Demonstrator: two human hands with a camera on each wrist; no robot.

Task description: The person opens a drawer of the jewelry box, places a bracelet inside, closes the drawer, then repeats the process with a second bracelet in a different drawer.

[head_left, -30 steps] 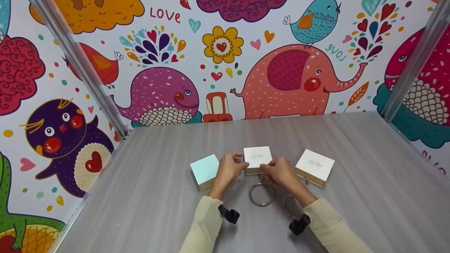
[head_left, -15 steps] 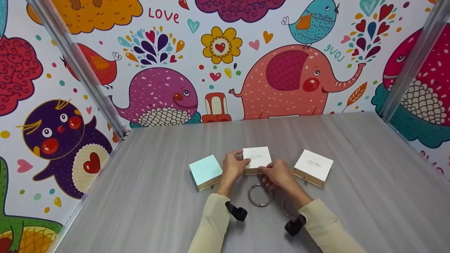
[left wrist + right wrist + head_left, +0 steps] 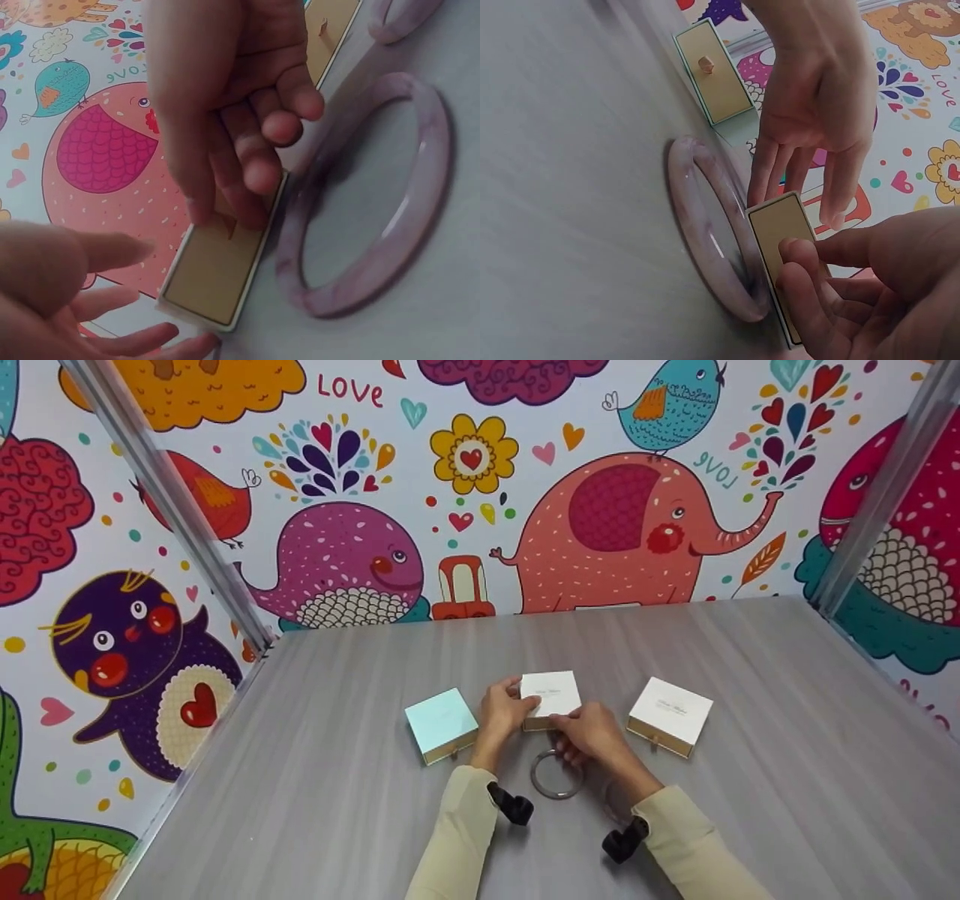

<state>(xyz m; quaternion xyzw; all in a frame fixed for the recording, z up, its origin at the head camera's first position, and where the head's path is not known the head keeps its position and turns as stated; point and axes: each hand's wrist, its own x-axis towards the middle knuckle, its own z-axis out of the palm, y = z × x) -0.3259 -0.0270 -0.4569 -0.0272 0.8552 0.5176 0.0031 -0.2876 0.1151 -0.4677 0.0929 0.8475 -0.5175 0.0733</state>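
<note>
A white box with a gold drawer front sits between both hands. My left hand holds its left side, thumb on the lid and fingers down along the side. At the front, my right hand has its thumb by the top edge and curled fingertips on the gold face. A small brown pull tab shows between those fingers in the left wrist view. Just before the box lies a pale lilac marbled bangle. A second bangle is partly hidden under the right wrist.
To the left stands a mint-green box with a pull tab on its gold front. Another white box is angled at the right. The grey wood-grain table meets a cartoon-printed wall at the back.
My left forearm has swung to the right and the left hand has closed in on the box's side, uncovering more of the mint box. My right hand has shifted slightly left along the front.
</note>
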